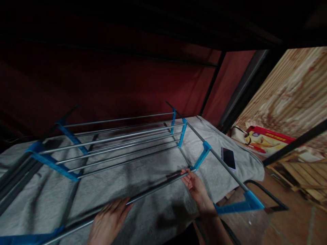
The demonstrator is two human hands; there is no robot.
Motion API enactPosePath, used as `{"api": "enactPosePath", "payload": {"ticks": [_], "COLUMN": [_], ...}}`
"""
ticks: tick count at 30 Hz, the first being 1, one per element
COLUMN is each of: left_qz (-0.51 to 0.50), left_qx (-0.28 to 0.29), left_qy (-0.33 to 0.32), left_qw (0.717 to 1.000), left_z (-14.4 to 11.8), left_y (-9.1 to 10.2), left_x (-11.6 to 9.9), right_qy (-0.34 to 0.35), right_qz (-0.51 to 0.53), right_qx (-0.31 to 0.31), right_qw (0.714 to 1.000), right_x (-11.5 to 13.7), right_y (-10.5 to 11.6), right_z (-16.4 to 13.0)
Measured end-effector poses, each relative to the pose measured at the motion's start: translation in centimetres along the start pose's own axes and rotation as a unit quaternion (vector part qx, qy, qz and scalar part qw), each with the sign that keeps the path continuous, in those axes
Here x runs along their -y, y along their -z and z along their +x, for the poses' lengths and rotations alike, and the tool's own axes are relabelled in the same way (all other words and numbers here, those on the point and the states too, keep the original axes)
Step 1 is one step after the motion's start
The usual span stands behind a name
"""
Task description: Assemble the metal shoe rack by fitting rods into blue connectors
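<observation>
A metal rack with grey rods and blue plastic brackets lies on its side over a grey blanket. My left hand rests palm down on a long grey rod near its lower end, fingers spread over it. My right hand grips the rod's far end, right next to a blue bracket on the rack's side post. Two tiers of parallel rods are in place between blue brackets further back.
A black phone lies on the blanket to the right of the rack. A red printed bag and wooden pallets are on the floor at right. Dark red fabric and black frame bars close in behind and above.
</observation>
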State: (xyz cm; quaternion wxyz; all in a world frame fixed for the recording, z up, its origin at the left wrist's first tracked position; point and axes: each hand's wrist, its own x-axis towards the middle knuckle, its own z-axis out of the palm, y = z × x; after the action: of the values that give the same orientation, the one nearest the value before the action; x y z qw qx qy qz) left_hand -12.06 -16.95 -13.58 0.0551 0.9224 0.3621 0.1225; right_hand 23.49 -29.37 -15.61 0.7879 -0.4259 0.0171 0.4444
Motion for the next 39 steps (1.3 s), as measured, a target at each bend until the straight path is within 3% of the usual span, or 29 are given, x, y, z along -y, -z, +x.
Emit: {"api": "enactPosePath", "payload": {"ticks": [26,39], "left_qz": [-0.004,-0.032], "left_qx": [-0.054,-0.050], "left_qy": [-0.022,-0.004], "left_qw": [0.998,0.998], "left_z": [0.1,-0.3], "left_y": [0.0,-1.9], "left_x": [-0.4,0.2], "right_qy": [-0.005,-0.003], "right_qz": [-0.046,-0.082], "right_qx": [0.051,0.005], "right_qw": [0.998,0.997], "right_x": [1.6,-0.1], "right_y": [-0.1,1.1], "right_z": [-0.2,0.6]}}
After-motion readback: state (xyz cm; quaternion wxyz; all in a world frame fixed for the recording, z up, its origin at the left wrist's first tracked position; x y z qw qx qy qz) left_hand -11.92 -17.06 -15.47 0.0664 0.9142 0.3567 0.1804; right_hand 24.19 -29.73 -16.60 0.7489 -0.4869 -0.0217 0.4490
